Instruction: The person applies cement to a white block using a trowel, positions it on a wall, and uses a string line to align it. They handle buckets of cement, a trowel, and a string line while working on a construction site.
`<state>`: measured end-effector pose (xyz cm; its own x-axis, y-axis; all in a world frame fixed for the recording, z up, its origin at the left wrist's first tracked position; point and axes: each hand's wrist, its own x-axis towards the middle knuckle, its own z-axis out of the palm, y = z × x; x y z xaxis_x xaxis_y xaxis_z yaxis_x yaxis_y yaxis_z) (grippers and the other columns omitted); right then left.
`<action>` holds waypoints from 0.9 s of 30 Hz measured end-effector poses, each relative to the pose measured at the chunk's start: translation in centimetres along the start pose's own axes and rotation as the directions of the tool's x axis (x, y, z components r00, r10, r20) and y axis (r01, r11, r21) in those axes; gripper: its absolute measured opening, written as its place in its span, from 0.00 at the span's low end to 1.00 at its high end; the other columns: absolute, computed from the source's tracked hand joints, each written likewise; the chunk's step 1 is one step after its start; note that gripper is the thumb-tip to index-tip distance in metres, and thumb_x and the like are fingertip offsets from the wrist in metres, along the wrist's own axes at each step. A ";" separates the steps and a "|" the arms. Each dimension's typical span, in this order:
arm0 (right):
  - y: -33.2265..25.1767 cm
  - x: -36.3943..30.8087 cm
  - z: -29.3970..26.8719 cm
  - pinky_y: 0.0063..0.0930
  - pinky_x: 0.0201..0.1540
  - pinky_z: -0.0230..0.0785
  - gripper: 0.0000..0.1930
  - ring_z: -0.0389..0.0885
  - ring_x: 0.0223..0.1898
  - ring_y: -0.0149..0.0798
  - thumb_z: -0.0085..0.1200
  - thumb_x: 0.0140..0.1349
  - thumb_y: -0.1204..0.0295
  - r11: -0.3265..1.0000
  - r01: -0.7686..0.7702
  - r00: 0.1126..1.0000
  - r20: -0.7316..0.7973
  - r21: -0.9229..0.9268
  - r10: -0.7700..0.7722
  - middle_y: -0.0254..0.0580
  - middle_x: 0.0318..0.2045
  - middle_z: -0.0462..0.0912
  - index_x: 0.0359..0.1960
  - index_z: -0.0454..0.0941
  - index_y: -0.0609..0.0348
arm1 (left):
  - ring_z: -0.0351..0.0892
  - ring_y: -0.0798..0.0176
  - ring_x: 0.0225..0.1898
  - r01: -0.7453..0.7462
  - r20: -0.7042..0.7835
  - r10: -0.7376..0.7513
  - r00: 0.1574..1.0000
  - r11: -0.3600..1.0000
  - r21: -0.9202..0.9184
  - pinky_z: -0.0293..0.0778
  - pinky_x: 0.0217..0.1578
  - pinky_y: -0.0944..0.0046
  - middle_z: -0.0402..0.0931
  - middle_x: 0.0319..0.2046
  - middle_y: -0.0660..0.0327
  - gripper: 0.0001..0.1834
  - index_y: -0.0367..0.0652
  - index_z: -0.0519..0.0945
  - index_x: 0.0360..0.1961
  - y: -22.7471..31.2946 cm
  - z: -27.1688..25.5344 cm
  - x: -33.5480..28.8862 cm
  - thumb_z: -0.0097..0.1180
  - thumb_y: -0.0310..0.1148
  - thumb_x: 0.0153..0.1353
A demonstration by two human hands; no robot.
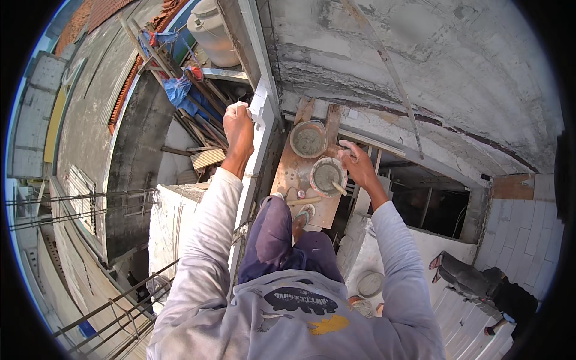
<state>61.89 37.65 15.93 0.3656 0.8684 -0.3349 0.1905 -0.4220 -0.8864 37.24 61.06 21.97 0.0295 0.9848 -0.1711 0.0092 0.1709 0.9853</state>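
Note:
My left hand (239, 129) is raised at the pale edge of a long upright beam (245, 204), its fingers closed. Whatever they may hold is too small to make out. A bright white patch (258, 103) shows just beside the knuckles. My right hand (358, 163) hovers near two mortar buckets, fingers apart and bent, with nothing visible in them. The farther bucket (293, 144) contains grey wet mortar. In the nearer bucket (312, 180), a wooden-looking handle (339, 188) sticks out of the mortar. Both buckets stand on a plywood board (287, 174), where my sandalled foot (305, 216) also rests.
Dark openings drop away right of the board, by a window-like gap (435, 210). Rebar rods (123, 309) jut in at lower left. A rough plastered wall (480, 78) rises at upper right. Another person (480, 282) is at lower right, near another round container (370, 284).

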 end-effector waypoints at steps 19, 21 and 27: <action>8.6 33.9 4.7 0.26 0.39 0.75 0.17 0.80 0.32 0.28 0.50 0.75 0.67 0.995 -0.024 1.000 -0.021 -0.097 0.022 0.39 0.36 0.85 0.59 0.79 0.60 | 0.84 0.44 0.43 0.128 -0.525 0.142 0.839 0.886 0.445 0.75 0.48 0.49 0.83 0.41 0.44 0.12 0.36 0.77 0.49 -23.8 -2.4 31.6 0.48 0.32 0.72; 7.9 38.8 7.3 0.27 0.41 0.76 0.17 0.81 0.33 0.30 0.50 0.75 0.66 0.995 -0.024 1.000 0.018 -0.094 0.026 0.41 0.38 0.86 0.59 0.79 0.60 | 0.83 0.48 0.42 0.119 -0.581 0.177 0.794 0.892 0.435 0.75 0.47 0.51 0.83 0.41 0.48 0.12 0.38 0.78 0.48 -26.1 -3.4 34.1 0.48 0.35 0.73; 5.1 46.3 11.9 0.29 0.43 0.77 0.18 0.81 0.37 0.30 0.48 0.76 0.66 0.982 -0.049 0.986 0.145 -0.180 0.076 0.39 0.40 0.84 0.62 0.77 0.59 | 0.82 0.44 0.47 0.321 -0.783 0.114 0.612 0.869 0.377 0.74 0.50 0.49 0.82 0.43 0.44 0.14 0.36 0.76 0.49 -29.1 -5.2 36.3 0.46 0.35 0.74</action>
<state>68.91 78.85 -7.89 0.2426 0.8626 -0.4439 0.3337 -0.5038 -0.7968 32.83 91.95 -12.88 -0.7632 0.6460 0.0104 0.3940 0.4526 0.7999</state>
